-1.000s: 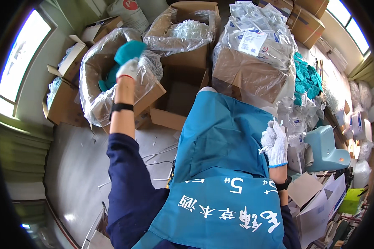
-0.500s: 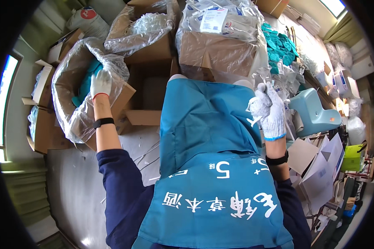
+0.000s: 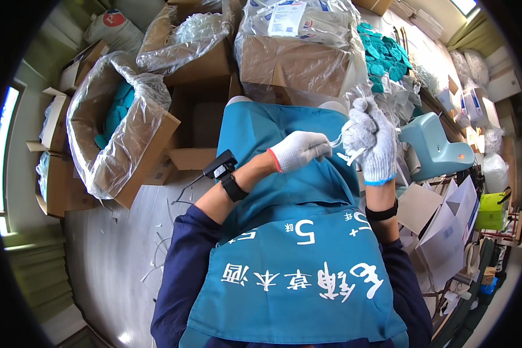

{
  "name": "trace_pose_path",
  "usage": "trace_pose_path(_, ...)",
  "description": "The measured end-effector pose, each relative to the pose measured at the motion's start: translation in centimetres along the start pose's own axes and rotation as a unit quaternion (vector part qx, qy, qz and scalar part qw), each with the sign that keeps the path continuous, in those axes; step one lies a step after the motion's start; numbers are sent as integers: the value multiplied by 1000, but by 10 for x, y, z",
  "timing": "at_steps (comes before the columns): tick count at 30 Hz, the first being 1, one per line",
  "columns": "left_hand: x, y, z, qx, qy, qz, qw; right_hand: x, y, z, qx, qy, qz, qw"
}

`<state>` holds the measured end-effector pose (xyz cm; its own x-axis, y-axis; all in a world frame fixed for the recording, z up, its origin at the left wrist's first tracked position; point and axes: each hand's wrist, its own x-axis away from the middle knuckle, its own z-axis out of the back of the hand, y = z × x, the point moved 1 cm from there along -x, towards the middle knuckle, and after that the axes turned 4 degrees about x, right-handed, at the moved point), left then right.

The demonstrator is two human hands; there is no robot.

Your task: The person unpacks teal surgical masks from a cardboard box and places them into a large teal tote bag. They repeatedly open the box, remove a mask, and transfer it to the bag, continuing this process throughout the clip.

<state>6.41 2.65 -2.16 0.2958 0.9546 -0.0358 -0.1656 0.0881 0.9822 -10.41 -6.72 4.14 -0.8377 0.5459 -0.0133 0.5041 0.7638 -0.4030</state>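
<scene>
In a white glove with a red cuff, my left hand [image 3: 301,151] is over my lap, its fingers curled and pressed together. A thin pale loop [image 3: 336,141] shows between its fingertips and my right hand; whether the left fingers hold it is unclear. My right hand [image 3: 372,142], in a pale grey knitted glove with a blue cuff, is closed, and thin white strips [image 3: 349,158] stick out from it. Clear plastic [image 3: 359,91] lies just beyond its fingers. Below both hands spreads my teal apron [image 3: 272,191].
On the left stands a plastic-lined carton [image 3: 148,136] with teal pieces [image 3: 119,110] inside. An open carton [image 3: 200,119] and a carton of clear packages [image 3: 298,64] stand ahead. To the right are a teal heap [image 3: 383,52], a pale blue plastic seat [image 3: 432,148] and cardboard sheets [image 3: 446,238].
My left hand has left the lined carton and come right, over my lap, close to my right hand. The right hand has stayed closed in nearly the same place.
</scene>
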Motion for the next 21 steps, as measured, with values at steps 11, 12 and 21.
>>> trace_pose_path(11,-14,25,-47,192,170,136,957,-2,21,17,163,219,150,950)
trace_pose_path(12,-13,24,-50,188,168,126,960,-2,19,20,155,227,163,948)
trace_pose_path(21,15,28,-37,38,-73,-15,996,16,-18,55,159,251,165,940)
